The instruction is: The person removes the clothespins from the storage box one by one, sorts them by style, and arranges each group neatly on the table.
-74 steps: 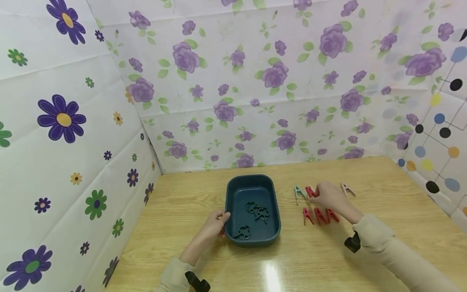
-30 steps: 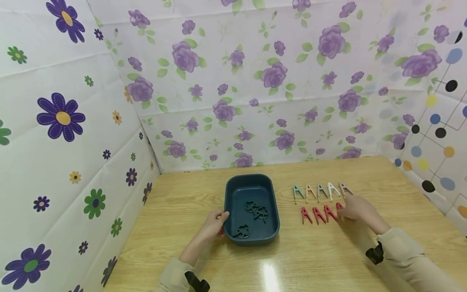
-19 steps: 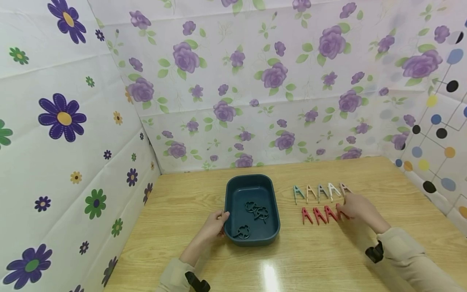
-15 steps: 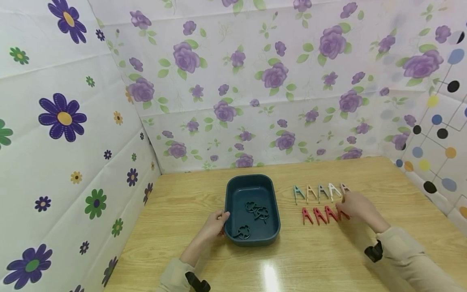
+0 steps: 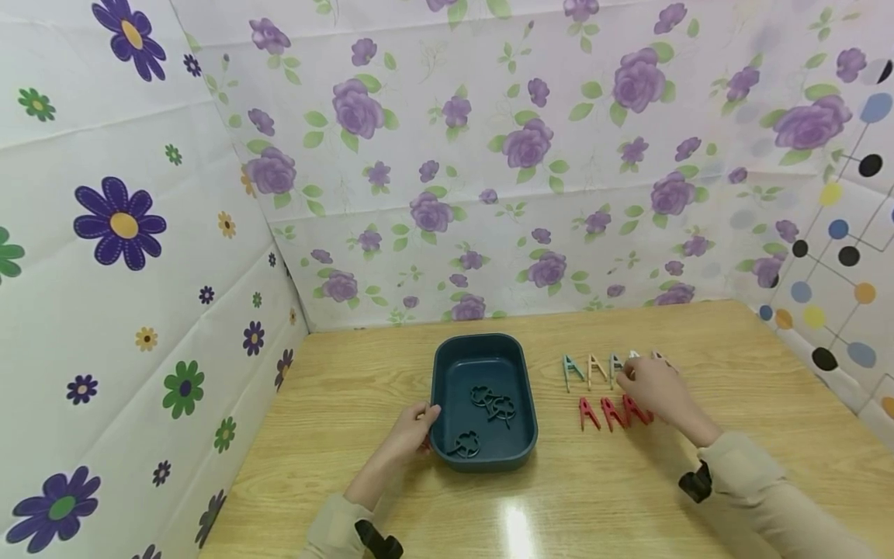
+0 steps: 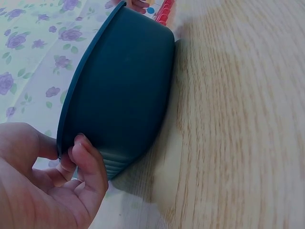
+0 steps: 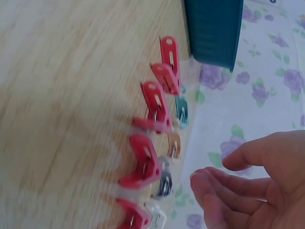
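My left hand pinches the left rim of a dark teal plastic tub. In the left wrist view its thumb and fingers grip the rim from both sides. Several dark green ring-shaped pieces with stems lie inside. My right hand is above two rows of clothespins, its thumb and fingers apart with nothing between them in the right wrist view. The front row holds several red clothespins. Behind it stand a teal clothespin, an orange one and others in grey and white, partly hidden by the hand.
All this stands on a wooden table. Flowered cloth hangs along the back and left side, and a dotted cloth borders the right.
My right hand set a clothespin in the back row, then touched the rightmost red one, shifting it slightly. It has since lifted leftward over the rows. My left hand stays on the tub.
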Tool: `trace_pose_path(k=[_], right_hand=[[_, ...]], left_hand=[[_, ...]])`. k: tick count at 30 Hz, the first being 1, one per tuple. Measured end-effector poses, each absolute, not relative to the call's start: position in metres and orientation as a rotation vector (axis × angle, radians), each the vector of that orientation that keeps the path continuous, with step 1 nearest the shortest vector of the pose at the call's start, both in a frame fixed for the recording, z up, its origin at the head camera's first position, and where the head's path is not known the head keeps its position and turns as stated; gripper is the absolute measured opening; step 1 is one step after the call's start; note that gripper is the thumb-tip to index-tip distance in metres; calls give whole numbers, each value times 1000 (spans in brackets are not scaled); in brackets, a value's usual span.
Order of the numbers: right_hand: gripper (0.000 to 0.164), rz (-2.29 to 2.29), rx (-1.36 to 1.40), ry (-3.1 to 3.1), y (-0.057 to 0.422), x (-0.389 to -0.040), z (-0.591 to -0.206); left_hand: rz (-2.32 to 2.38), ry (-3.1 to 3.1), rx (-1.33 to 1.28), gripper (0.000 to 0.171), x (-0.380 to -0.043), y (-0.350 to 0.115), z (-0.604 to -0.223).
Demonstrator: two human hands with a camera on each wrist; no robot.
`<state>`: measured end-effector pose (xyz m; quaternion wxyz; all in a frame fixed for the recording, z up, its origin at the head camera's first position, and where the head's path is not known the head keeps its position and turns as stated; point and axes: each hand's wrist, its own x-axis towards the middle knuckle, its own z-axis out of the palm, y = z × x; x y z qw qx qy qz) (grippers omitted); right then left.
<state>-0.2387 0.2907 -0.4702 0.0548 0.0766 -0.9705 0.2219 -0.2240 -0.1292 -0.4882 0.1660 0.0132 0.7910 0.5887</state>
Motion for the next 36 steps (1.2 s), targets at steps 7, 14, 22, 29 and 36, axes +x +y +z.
trace_pose_path(k=[7,14,22,29,36], right_hand=[[20,676,282,-2851,274,-243,-471],[18,716,331,-2824,257,-243,-468],[17,862,456,-2855,238,-248,-466],[11,842,645,-2801,205,-246,-454],[10,800,791,-2787,178,-247,-447]], left_hand=[[1660,2250,31,33,-226,-130,-490],[1661,2240,45,31,-222,-129,-482],[1659,2244,40,32,-225,-129,-488],[1658,2248,34,33,-225,-129,-489],[1671,2237,28,34,-224,-130,-489]])
